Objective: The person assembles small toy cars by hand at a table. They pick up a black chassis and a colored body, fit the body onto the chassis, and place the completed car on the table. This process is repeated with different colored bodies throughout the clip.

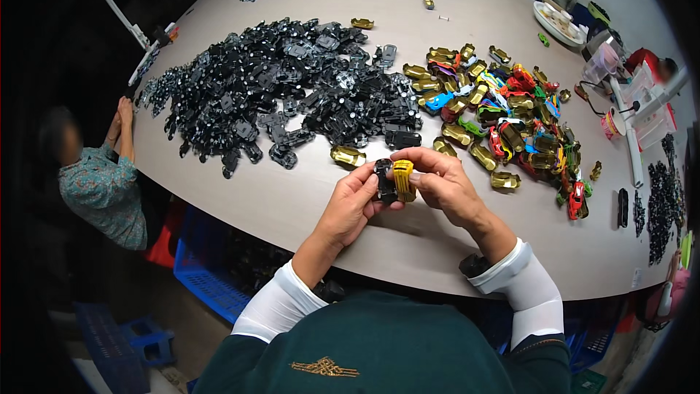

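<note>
Holding both parts above the near edge of the pale grey oval table (306, 208), I am at the joining step, as I judge it.

Head view, hands: my left hand (352, 204) is curled, thumb and fingers pinched on the black plastic toy-car chassis (384, 181). My right hand (442, 182) is curled too, fingertips pinched on the shiny gold toy-car body shell (403, 179). The two parts touch side by side between my hands, just clear of the tabletop. Whether they are already seated together I cannot tell.

Head view, supplies: the large heap of black chassis parts (284, 87) lies beyond my left hand. The heap of gold and multicoloured body shells (503, 113) lies beyond my right. One loose gold shell (348, 156) rests just ahead of my left thumb.

Head view, surroundings: another person in a patterned teal top (102, 186) sits at the table's left rim.

Next move, in my estimate: align shell over chassis squarely, then press evenly so neither part slips.
</note>
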`<action>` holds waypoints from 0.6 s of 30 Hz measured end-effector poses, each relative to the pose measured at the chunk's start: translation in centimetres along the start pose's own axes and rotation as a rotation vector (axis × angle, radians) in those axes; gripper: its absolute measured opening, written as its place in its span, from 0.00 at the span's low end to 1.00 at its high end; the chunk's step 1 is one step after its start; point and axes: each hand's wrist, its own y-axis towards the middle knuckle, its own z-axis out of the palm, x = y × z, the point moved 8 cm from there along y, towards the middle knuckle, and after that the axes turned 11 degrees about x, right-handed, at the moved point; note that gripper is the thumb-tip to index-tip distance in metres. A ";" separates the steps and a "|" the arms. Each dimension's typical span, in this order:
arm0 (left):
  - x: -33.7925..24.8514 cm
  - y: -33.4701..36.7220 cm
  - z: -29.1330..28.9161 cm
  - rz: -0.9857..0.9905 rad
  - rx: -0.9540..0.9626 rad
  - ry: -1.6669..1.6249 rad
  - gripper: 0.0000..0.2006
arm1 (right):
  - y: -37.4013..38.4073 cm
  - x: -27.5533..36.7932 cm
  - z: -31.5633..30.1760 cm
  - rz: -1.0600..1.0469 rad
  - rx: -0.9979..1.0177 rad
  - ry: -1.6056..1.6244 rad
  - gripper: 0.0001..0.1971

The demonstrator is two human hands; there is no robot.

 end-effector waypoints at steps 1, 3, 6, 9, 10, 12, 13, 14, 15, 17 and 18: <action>0.2 0.2 0.3 -0.005 0.017 -0.004 0.17 | 0.1 -0.3 0.0 -0.071 -0.017 -0.096 0.19; 0.3 0.4 0.8 -0.009 0.024 0.012 0.17 | 0.1 0.5 0.0 -0.272 -0.064 -0.416 0.19; 0.4 0.6 0.5 0.033 0.031 -0.004 0.18 | -0.4 0.6 -0.3 -0.223 -0.249 -0.315 0.17; 0.2 0.6 0.3 0.051 -0.012 0.009 0.19 | -0.8 1.7 -0.4 -0.338 -0.336 -0.628 0.14; 0.2 0.6 0.3 0.050 -0.011 0.009 0.18 | -0.9 2.0 -0.2 -0.380 -0.338 -0.728 0.14; 0.1 0.6 0.4 0.049 -0.009 0.010 0.17 | -1.1 2.8 0.4 -0.398 -0.354 -0.843 0.15; 0.0 0.6 0.4 0.057 -0.017 0.004 0.18 | -1.2 3.0 0.7 -0.354 -0.356 -0.876 0.16; -0.1 0.6 0.5 0.065 -0.025 -0.002 0.19 | -1.2 3.0 0.8 -0.310 -0.358 -0.910 0.16; -0.2 0.6 0.5 0.074 -0.033 -0.007 0.19 | -1.1 3.0 0.8 -0.298 -0.344 -0.924 0.17; -0.1 0.5 0.5 0.076 -0.027 -0.003 0.19 | -1.2 3.0 0.7 -0.273 -0.317 -0.954 0.19; -0.1 0.5 0.4 0.078 -0.025 -0.001 0.20 | -1.2 2.6 0.2 -0.242 -0.316 -0.827 0.18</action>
